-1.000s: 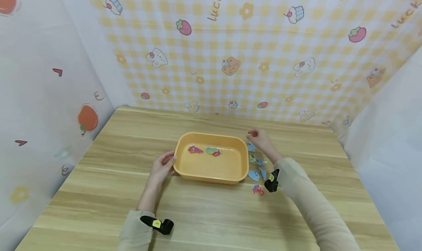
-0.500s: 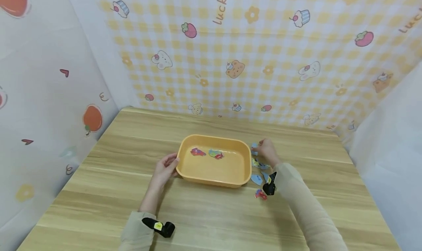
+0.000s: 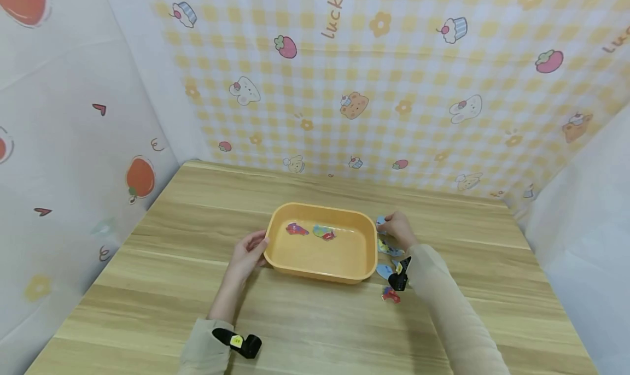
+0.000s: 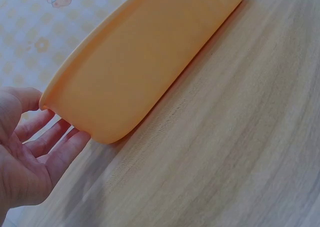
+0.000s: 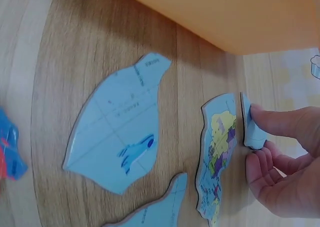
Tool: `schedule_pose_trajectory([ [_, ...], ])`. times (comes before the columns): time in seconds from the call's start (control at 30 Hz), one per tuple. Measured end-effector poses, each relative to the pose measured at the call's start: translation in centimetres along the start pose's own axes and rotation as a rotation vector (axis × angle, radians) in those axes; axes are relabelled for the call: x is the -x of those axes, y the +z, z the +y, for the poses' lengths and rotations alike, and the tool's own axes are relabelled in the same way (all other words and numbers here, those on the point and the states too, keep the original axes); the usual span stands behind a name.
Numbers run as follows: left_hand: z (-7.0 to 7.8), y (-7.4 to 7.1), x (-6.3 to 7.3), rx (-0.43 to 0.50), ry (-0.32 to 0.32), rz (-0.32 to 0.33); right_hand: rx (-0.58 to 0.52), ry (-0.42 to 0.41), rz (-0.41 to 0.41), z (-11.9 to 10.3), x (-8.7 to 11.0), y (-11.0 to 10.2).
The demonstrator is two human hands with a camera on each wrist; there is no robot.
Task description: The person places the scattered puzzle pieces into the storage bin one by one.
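My left hand holds the left end of a yellow plastic basin, thumb at the rim and fingers against the outer wall. Beyond the basin's right end, my right hand pinches a small light-blue puzzle piece between thumb and fingers, its edge tipped up. Close beside it lies a map puzzle piece with yellow and purple patches. Farther off is a blue piece with a dolphin. Inside the basin lie a red-purple piece and a green-blue-red one.
Another blue piece is partly cut off in the right wrist view. A red-and-blue piece lies nearest the front on the wooden table. A patterned yellow-check cloth hangs behind, with white cloth on both sides.
My right hand has come down onto the rearmost blue puzzle piece and now pinches it. My left hand stays on the basin. The head view has shifted slightly.
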State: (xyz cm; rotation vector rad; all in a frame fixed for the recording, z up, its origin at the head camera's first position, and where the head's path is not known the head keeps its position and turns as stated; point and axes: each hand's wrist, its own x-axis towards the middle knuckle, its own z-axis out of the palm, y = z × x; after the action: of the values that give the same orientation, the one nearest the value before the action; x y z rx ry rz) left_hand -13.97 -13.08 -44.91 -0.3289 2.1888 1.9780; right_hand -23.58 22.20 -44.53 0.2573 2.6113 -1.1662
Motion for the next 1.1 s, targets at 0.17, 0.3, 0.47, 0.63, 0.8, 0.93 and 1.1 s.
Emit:
schedule_pose_trajectory([
  [0.17,-0.01,0.01,0.11,-0.002,0.008,0.002,-0.023,0.003,-0.009,-0.18,0.06,0.24],
  [0.3,-0.07,0.17,0.06,0.008,-0.004,0.005,-0.026,-0.031,0.033,-0.06,0.13,0.38],
  [0.47,0.03,0.26,0.15,0.016,-0.01,0.015,-0.049,-0.074,0.051,0.31,0.16,0.37],
  [0.63,0.0,0.24,0.25,0.002,0.002,0.026,-0.133,-0.072,0.008,0.3,0.34,0.39],
  [0.8,-0.26,0.15,0.34,-0.001,-0.001,0.019,-0.333,-0.01,-0.072,0.25,0.72,0.41],
  [0.93,-0.27,0.08,0.34,0.001,0.0,0.024,-0.359,0.037,-0.081,0.19,0.71,0.18],
  [1.1,-0.09,0.08,0.25,0.004,-0.002,0.026,-0.321,0.046,-0.075,0.72,0.45,-0.34],
])
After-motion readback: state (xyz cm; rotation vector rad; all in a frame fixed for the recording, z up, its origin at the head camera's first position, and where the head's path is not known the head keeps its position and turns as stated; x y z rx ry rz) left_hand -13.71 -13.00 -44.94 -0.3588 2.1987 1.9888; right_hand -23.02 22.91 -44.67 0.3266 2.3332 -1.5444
